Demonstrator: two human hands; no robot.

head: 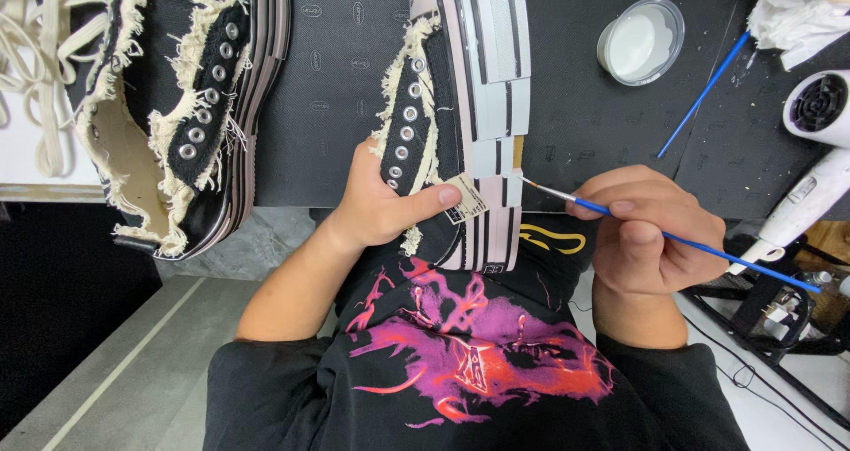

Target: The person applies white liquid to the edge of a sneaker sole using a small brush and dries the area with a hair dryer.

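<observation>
My left hand (382, 205) grips a black canvas sneaker (456, 106) with frayed cream edges, metal eyelets and a thick striped platform sole, turned on its side at the table's near edge. My thumb presses a small cream tag on its side. My right hand (642, 238) holds a thin blue-handled paintbrush (699, 247) like a pen. The brush's tip touches the sole's side wall, where white and grey painted blocks show.
A second matching sneaker (181, 106) lies at the left on the black mat (336, 79), cream laces (40, 53) beside it. A round tub of white paint (640, 41), another blue brush (704, 92), crumpled tissue (801, 13) and a white hair dryer (819, 141) sit at the right.
</observation>
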